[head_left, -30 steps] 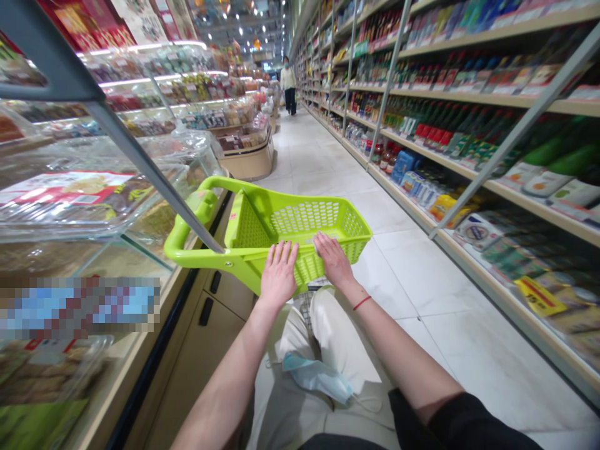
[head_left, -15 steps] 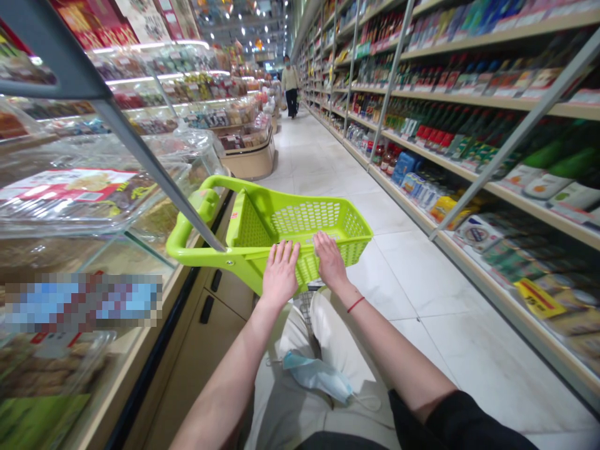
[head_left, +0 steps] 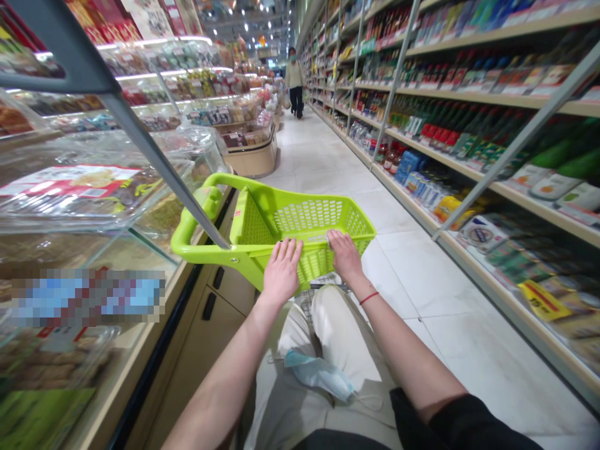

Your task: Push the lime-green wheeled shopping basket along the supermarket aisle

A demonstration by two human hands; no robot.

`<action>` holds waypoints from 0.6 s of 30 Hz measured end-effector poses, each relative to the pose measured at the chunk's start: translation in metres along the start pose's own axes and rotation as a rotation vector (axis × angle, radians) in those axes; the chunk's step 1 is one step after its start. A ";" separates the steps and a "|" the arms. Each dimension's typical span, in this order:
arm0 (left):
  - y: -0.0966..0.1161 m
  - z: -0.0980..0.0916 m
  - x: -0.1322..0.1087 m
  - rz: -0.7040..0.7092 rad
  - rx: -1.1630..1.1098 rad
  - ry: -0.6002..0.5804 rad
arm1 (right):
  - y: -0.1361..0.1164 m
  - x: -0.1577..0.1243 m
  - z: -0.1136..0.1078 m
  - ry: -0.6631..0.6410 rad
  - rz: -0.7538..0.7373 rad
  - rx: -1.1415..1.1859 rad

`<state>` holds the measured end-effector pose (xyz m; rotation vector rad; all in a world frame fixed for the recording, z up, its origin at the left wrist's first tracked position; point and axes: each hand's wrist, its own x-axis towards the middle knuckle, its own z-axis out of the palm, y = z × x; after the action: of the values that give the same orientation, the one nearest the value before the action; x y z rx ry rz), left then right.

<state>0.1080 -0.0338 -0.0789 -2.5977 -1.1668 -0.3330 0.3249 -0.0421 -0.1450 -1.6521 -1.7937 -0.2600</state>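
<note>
A lime-green shopping cart (head_left: 300,257) with a perforated plastic basket stands sideways in front of my knees. My left hand (head_left: 282,269) lies against the basket's near side, fingers stretched flat with their tips at the rim. Further right, my right hand (head_left: 345,255) has its fingers together and hooked over the same rim; the thumb is hidden. The part of the basket's inside that I see holds nothing I can make out. A light blue face mask (head_left: 321,375) lies across my lap on the pale trousers (head_left: 347,325).
Close on the left is a glass-edged counter with packaged food (head_left: 79,187). Shelves of bottles and boxes (head_left: 450,137) line the right side. A person (head_left: 295,84) is in the tiled aisle (head_left: 323,150) ahead. A grey metal bar (head_left: 159,162) slants down to the cart.
My right hand has slid to the right along the basket rim, farther from my left hand. The left hand stays at about the same spot. The view has shifted slightly.
</note>
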 end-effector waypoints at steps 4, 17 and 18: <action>0.011 -0.003 -0.010 0.016 -0.058 -0.023 | -0.002 0.003 -0.002 -0.013 -0.016 -0.002; 0.064 0.004 -0.146 0.199 -0.719 -0.669 | -0.071 0.021 0.006 -0.105 -0.267 0.239; 0.068 0.007 -0.153 0.187 -0.776 -0.721 | -0.066 0.020 0.005 -0.112 -0.264 0.243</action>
<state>0.0609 -0.1799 -0.1445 -3.6657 -1.1067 0.2969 0.2620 -0.0347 -0.1172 -1.2837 -2.0404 -0.0623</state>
